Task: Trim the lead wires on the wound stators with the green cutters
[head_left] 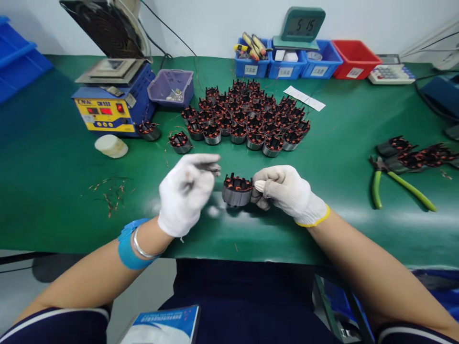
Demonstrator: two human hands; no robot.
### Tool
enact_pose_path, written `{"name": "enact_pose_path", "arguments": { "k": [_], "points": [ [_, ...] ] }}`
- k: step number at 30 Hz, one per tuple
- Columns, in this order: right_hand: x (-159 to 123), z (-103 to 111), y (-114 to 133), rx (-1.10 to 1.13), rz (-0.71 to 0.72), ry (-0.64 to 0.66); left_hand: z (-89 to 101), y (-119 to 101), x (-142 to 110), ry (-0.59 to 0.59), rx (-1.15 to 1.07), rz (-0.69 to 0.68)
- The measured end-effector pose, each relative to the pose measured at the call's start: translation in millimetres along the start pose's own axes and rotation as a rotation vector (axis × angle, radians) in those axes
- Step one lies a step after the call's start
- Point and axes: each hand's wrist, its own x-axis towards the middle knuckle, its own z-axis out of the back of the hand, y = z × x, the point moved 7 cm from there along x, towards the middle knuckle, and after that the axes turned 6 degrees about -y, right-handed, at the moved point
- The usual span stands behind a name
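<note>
A motor stator (237, 195), a grey ring with black plastic and copper windings on top, is upright in front of me. My right hand (281, 189), in a white glove with a yellow cuff edge, grips its right side between thumb and fingers. To the left of the stator is my left hand (187, 193), also gloved and a little blurred. Its fingers are apart and point toward the stator without touching it; nothing shows in them. Behind both hands stand many similar stators (238, 134) in a close group, with one single stator (180, 142) at their left front.
Green-handled cutters (377, 184) lie at right near more stators (412, 155). At left are a yellow-and-blue powered device (106, 114), a purple bin (170, 98), a white round block (111, 146) and wire scraps (114, 193). Blue bins (285, 71) and a red bin (355, 72) line the back.
</note>
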Motion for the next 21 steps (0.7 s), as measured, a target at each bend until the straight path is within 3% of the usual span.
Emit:
{"name": "enact_pose_path", "arguments": {
  "k": [1, 3, 4, 5, 6, 8, 11, 15, 17, 19, 20, 21],
  "points": [
    [-1, 0, 1, -0.037, 0.006, -0.009, -7.3, 17, 1, 0.085, -0.082, 0.235],
    [-3, 0, 4, -0.095, 0.018, -0.026, -33.8, 39, -15, 0.465, -0.223, 0.692],
    [-3, 0, 5, -0.110, 0.021, -0.031, -43.2, 41, -27, 0.653, -0.274, 0.853],
    [-4, 1, 5, -0.113, 0.019, -0.036, -47.3, 39, -35, 0.768, -0.312, 0.944],
    [-4, 1, 5, -0.106, 0.012, -0.040, -48.0, 36, -37, 0.800, -0.335, 0.973],
    [-2, 3, 2, -0.071, -0.016, -0.050, -43.1, 29, -29, 0.673, -0.363, 0.874],
    [1, 3, -6, 0.009, -0.063, -0.034, -30.7, 10, -13, 0.468, -0.378, 0.548],
    [3, -5, -13, 0.062, -0.080, 0.034, -21.6, -19, -14, 0.451, -0.123, 0.017],
    [1, -8, -12, 0.053, -0.076, 0.047, -18.7, -27, -18, 0.403, 0.034, -0.181],
    [-1, -9, -9, 0.028, -0.072, 0.052, -4.7, -21, -10, 0.152, 0.059, -0.153],
    [-3, -10, -7, 0.011, -0.068, 0.051, 2.2, -10, -6, 0.033, 0.019, -0.028],
    [-4, -10, -6, -0.007, -0.062, 0.046, 2.5, 6, -3, 0.003, -0.038, 0.158]
  ]
}}
